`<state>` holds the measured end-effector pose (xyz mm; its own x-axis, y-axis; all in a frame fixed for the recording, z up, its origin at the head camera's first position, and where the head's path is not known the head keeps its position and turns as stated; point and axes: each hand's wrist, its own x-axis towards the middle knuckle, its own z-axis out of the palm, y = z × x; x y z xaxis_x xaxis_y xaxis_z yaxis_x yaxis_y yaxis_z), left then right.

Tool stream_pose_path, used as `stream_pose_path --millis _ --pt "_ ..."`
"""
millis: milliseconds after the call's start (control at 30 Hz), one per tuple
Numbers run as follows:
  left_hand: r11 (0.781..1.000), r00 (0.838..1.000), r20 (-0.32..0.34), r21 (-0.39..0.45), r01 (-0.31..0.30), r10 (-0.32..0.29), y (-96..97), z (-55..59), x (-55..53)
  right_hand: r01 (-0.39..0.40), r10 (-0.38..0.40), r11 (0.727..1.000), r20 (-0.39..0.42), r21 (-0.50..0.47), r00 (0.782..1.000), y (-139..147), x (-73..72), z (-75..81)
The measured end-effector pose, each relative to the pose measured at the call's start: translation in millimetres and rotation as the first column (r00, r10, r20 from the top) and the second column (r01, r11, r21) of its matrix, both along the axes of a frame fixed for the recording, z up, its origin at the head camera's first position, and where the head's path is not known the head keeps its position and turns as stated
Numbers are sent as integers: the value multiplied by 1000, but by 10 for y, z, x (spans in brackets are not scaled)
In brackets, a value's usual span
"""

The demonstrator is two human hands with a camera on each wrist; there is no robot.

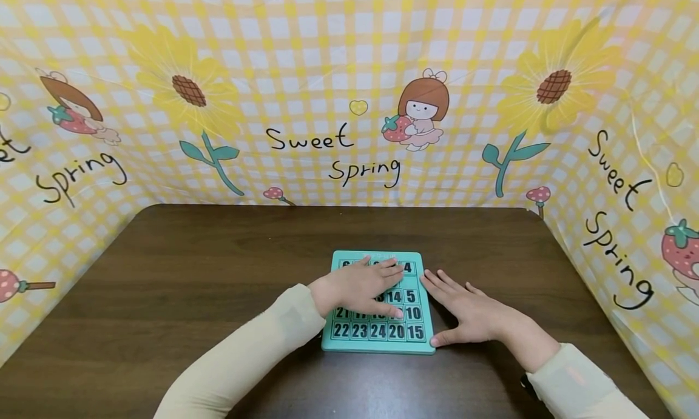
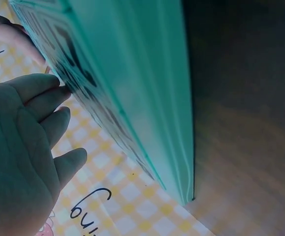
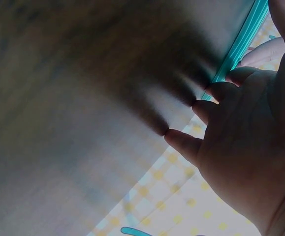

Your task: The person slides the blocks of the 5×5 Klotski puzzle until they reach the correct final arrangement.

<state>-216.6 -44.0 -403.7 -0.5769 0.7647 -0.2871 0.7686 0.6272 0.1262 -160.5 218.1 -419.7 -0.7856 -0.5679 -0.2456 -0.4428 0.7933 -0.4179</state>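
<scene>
A turquoise sliding number puzzle (image 1: 378, 331) with black-numbered white tiles lies flat on the table. Over its upper left part stretches my left hand (image 1: 363, 285), palm down, fingers extended and thumb apart, hiding several tiles. A bare turquoise slot shows below the 4 tile (image 1: 408, 267). Along the right edge my right hand (image 1: 472, 313) rests with spread fingers; its thumb and index finger touch the frame or lie right against it. The left wrist view has the left fingers (image 2: 56, 125) by the tiled face. In the right wrist view, fingertips (image 3: 174, 135) meet the tabletop.
The dark brown wooden table (image 1: 164, 285) extends around the puzzle on all sides. A yellow checked cloth (image 1: 306, 73) with flowers and lettering rises behind the table and along both sides.
</scene>
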Motion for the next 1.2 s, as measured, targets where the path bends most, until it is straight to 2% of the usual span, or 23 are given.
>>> stream_pose_path --millis 133,233,400,500,600,833,1200 --pt "1000 1000 -15 5 10 -10 -17 10 34 2 -2 1000 3 5 1000 0 4 -1" --pt "999 999 -26 6 34 -34 -35 49 98 -1 2 1000 -3 6 1000 5 2 -3" --pt "993 992 -44 3 115 -115 -56 109 279 -8 8 1000 -26 4 1000 13 -6 0" --pt "986 985 -37 5 167 -166 -59 110 388 -8 9 1000 -27 5 1000 17 -7 -2" --pt "979 979 -31 12 204 -203 -53 98 451 -5 6 1000 -24 9 1000 22 -7 -9" --pt "981 981 -15 27 192 -191 -27 89 435 -5 5 1000 -21 8 1000 12 -12 -11" --pt "986 989 23 80 146 -148 -35 38 312 0 1 1000 -17 11 1000 10 -10 -39"
